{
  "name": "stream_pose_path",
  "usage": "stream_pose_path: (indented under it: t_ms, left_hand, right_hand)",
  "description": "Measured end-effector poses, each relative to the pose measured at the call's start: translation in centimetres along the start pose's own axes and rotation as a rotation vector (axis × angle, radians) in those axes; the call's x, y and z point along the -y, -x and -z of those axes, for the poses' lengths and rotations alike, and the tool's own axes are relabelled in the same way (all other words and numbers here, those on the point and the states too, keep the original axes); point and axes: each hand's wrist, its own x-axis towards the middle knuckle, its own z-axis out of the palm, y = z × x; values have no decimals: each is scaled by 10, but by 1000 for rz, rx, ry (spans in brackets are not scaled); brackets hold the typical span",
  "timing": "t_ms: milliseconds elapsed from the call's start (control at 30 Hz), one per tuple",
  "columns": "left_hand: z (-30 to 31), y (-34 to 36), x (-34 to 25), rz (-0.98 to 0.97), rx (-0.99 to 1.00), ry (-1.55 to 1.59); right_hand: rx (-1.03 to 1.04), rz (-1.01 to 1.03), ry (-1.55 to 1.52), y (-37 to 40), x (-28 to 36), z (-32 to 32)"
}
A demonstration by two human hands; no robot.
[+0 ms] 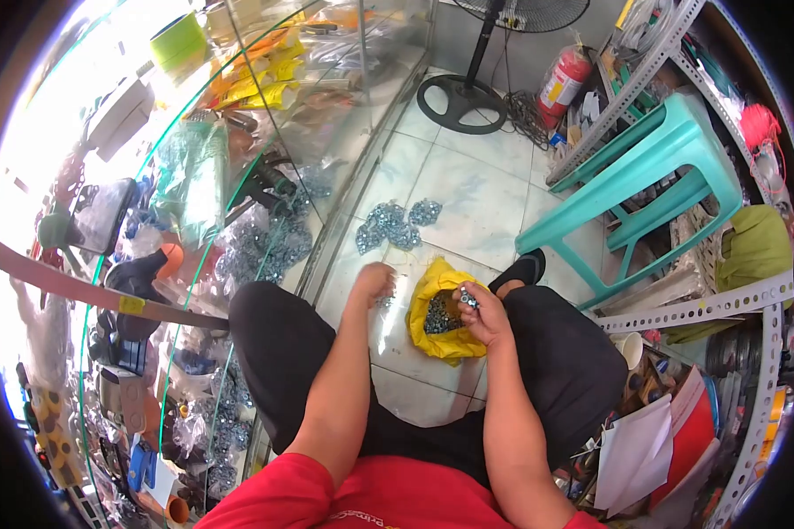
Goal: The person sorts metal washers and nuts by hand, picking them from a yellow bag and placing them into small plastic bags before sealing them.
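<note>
Yellow bag (425,284), open, on the tiled floor (476,181), with small metal pieces (443,317) inside; over its right edge, right hand (483,316) grasping more such pieces (469,299); left of it, left hand (376,280), curled, contents impossible to tell; beyond it, filled clear packets (388,225); right of it, turquoise stool (604,192).

On the floor (490,181), a bag (417,304) of small bits (443,317) sits right of the left hand (376,282); packs (386,226) lie ahead of that hand.
</note>
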Motion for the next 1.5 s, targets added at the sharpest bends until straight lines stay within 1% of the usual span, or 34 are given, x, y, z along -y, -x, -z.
stream_pose_path:
  t_ms: [33,67,133,200,267,300,333,433,533,567,633,667,700,733,767,800,833,933,967,1067,1167,1267,1300,1400,1500]
  left_hand:
    - [11,-14,0,-63,-49,80]
    - [17,-26,6,-124,-179,100]
    - [30,-54,26,-181,-381,33]
    - [41,-87,55,-232,-525,-169]
    - [54,-127,96,-366,-512,-761]
    - [52,-125,98,-404,-488,-992]
    - [49,-126,99,-356,-440,-1151]
    - [52,-126,94,-350,-157,-1523]
    - [38,-120,97,-218,-659,-542]
    - [17,-90,78,-347,-741,-230]
    - [-17,-39,38,-378,-486,393]
    - [-33,-22,26,-375,-363,515]
    - [-51,-3,15,-331,-208,681]
    - [-67,4,16,-374,-34,735]
    - [-82,15,13,-297,92,783]
    - [-96,34,2,-172,188,821]
    - [-104,42,0,-60,231,860]
    - [-106,52,-1,105,628,779]
    - [-112,53,0,127,584,752]
    - [-109,37,18,75,679,782]
    - [-111,62,2,67,592,730]
    - [-110,66,-2,87,578,732]
    - [-109,72,-7,84,566,716]
    - [-104,82,-17,80,546,686]
    - [-102,77,-15,76,568,695]
  right_hand:
    - [-9,-5,-40,-4,-7,3]
    - [-16,-11,-77,-8,-13,5]
    - [3,-50,-159,-13,-24,12]
    - [-7,-85,-211,-16,-32,17]
    - [-45,-117,-234,-19,-39,18]
    - [-48,-117,-224,-20,-41,18]
    - [-49,-122,-205,-22,-41,18]
    - [-56,-132,-151,-23,-44,15]
    - [10,-149,-89,-23,-39,12]
    - [48,-153,-76,-27,-37,17]
    - [47,-116,18,-27,-27,15]
    - [48,-96,71,-26,-19,9]
    - [-7,-18,178,-21,-11,-1]
    - [-44,9,220,-16,-3,-11]
    - [-78,37,265,-12,4,-20]
    - [-111,68,310,-9,11,-29]
    - [-124,101,375,-5,16,-35]
    - [-140,140,631,4,24,-47]
    - [-120,155,646,7,26,-49]
    - [-138,197,652,11,27,-50]
    - [-112,195,456,17,31,-50]
    - [-79,185,296,23,39,-46]
    - [-133,177,299,28,42,-53]
    - [-183,108,346,31,48,-45]
    - [-128,51,413,30,49,-42]
